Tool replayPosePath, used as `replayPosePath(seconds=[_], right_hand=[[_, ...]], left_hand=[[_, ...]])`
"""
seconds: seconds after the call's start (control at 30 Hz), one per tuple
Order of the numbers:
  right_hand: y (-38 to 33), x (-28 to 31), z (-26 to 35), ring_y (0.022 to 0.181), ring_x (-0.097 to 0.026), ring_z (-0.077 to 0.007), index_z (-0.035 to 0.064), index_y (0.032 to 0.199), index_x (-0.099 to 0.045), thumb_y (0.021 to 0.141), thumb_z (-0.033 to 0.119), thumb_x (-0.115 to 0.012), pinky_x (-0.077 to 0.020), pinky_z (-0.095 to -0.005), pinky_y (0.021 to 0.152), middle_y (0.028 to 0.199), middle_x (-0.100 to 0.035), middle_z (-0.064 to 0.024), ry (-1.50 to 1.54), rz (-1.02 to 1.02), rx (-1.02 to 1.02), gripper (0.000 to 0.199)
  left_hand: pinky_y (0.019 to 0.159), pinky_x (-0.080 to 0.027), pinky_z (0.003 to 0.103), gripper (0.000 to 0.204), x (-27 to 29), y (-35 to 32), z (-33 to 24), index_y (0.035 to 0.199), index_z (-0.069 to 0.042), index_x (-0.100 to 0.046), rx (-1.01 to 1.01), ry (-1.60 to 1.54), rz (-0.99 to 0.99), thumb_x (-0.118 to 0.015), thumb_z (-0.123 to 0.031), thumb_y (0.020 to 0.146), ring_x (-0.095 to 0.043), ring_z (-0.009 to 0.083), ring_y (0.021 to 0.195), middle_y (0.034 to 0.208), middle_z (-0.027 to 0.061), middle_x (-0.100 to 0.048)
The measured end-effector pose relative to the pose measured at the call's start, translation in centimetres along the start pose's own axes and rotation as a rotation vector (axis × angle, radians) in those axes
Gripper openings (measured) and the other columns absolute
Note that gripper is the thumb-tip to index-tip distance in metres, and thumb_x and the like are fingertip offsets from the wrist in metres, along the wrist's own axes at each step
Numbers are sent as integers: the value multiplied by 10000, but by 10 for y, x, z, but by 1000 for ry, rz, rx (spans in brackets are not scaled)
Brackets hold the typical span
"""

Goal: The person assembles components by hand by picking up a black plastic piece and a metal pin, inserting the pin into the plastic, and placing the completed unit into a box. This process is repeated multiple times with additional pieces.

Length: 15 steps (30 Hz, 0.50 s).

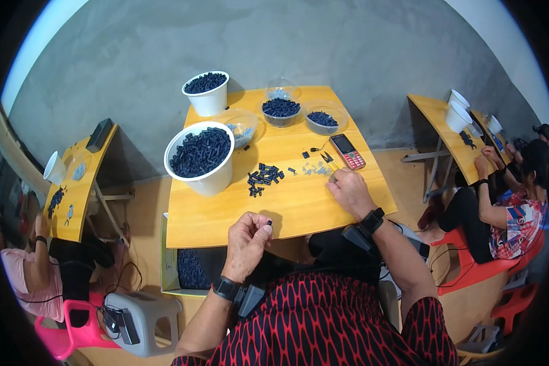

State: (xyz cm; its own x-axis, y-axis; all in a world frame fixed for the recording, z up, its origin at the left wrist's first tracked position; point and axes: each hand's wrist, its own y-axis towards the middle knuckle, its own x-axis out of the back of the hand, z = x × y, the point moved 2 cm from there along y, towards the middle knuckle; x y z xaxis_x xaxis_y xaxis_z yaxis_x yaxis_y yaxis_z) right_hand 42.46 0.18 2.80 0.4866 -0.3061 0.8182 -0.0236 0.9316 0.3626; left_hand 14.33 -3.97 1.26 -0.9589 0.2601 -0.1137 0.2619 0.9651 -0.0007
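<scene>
My left hand is closed in a pinch at the table's near edge, holding a small black plastic part between thumb and forefinger. Over the right side of the table, my right hand has its fingers drawn together. Its fingertips are beside a scatter of tiny silvery metal pieces; whatever they pinch is too small to make out. Just beyond them lie yellow-and-black handled pliers. A loose pile of black plastic parts rests between the hands, farther in on the table.
A large white bucket of black parts stands left, another white bucket behind it. Clear bowls hold black or silvery pieces. A red-and-black keypad phone lies right. Below the table sits a box. People work at side tables.
</scene>
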Motion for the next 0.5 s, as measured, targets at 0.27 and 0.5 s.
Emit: replayPosePath(seconds=[0.27, 0.5], right_hand=[[-5, 2, 13, 828, -609, -369, -10, 836, -581, 855, 107, -613, -482, -463, 728, 879, -618, -192, -36, -24, 78, 123], [-16, -5, 89, 692, -613, -73, -33, 882, -601, 922, 49, -620, -509, -225, 618, 868, -629, -53, 803, 276, -65, 93]], left_hand=[[629, -527, 247, 64, 0, 1, -3, 970, -3, -581, 46, -158, -5, -601, -30, 916, -607, 110, 697, 840, 46, -619], [631, -532, 246, 86, 0, 1, -1, 978, 3, -580, 14, -178, 44, -622, -29, 910, -613, 110, 701, 846, 51, -629]])
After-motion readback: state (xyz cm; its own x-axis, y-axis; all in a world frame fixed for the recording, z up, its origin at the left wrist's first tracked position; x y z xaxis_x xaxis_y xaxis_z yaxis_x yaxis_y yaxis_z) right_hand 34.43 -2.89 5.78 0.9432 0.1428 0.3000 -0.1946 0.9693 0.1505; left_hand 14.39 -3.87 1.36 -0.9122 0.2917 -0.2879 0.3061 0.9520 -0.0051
